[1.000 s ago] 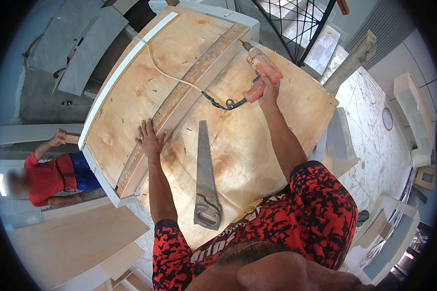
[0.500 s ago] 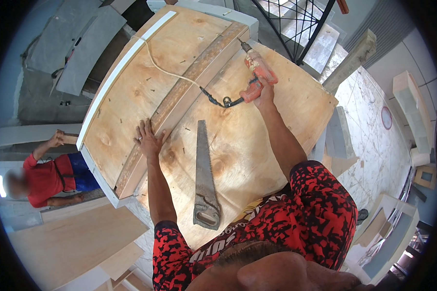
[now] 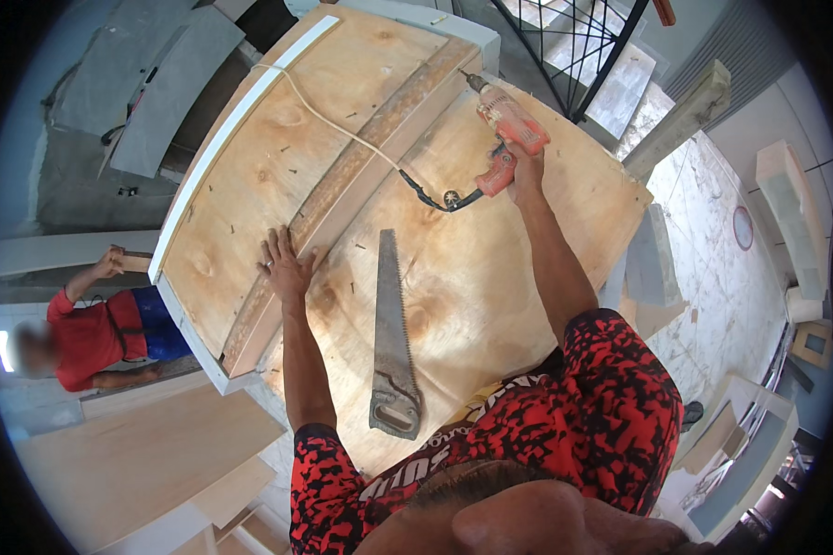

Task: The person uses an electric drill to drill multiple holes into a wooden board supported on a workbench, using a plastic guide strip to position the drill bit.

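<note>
A red corded power drill (image 3: 512, 120) is in my right hand (image 3: 526, 165), gripped by its handle. Its bit points up and left toward the far end of a long wooden batten (image 3: 361, 148), apart from it or just at its edge; I cannot tell which. Across the plywood panel (image 3: 472, 296), the batten runs diagonally. My left hand (image 3: 289, 268) lies on the batten's near part with fingers spread. Between my arms a handsaw (image 3: 393, 333) rests flat on the plywood, handle toward me. The drill's cord (image 3: 342, 129) trails left over the batten.
A white strip (image 3: 236, 139) edges the panel's far left side. Several nails or screws lie scattered on the wood. At the left another person (image 3: 102, 333) in red holds a piece of wood. Plywood sheets (image 3: 148, 453) stand lower left; a rough timber (image 3: 680, 120) leans at right.
My right hand has moved the drill slightly right and nearer to me, so its bit has drawn back from the batten's end. My left hand stays put on the batten.
</note>
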The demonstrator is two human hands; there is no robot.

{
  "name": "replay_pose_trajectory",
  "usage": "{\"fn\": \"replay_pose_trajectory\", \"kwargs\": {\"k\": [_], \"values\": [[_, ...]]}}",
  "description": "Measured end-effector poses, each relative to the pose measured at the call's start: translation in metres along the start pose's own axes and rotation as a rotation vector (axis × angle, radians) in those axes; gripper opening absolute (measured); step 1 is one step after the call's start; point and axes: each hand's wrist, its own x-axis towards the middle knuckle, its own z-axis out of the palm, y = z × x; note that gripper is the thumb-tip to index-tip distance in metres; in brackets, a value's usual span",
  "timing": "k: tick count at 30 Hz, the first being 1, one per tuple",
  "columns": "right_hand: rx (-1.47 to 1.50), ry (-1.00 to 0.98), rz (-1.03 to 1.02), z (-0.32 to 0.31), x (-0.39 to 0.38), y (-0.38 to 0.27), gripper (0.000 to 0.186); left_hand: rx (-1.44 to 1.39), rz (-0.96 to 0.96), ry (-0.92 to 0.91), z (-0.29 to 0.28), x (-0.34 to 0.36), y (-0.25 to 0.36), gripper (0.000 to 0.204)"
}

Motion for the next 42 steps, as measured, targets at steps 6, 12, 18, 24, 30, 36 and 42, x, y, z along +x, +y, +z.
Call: {"fn": "replay_pose_trajectory", "kwargs": {"k": [6,12,18,24,30,36,42], "values": [[0.342,-0.101,0.277,-0.015,0.012,-0.006,0.030,0.015,-0.001,0.000,0.006,0.000,-0.005,0.088],[0.161,-0.113,0.164,-0.019,0.022,-0.029,0.035,0.020,0.015,0.016,0.007,0.000,-0.003,0.088],[-0.143,-0.114,-0.041,-0.035,0.032,-0.034,0.051,0.008,0.011,0.015,0.004,0.002,0.000,0.087],[0.045,-0.089,0.096,-0.037,0.027,-0.022,0.044,-0.003,0.006,0.018,0.005,0.001,-0.003,0.089],[0.354,-0.184,0.313,-0.038,0.028,-0.015,0.037,-0.009,0.024,0.024,0.005,0.000,-0.003,0.087],[0.081,-0.106,0.143,-0.036,0.023,-0.021,0.034,0.004,0.031,0.020,0.005,0.001,-0.002,0.088],[0.205,-0.147,0.255,-0.048,0.034,-0.009,0.031,-0.021,0.056,0.041,0.005,0.002,-0.002,0.088]]}}
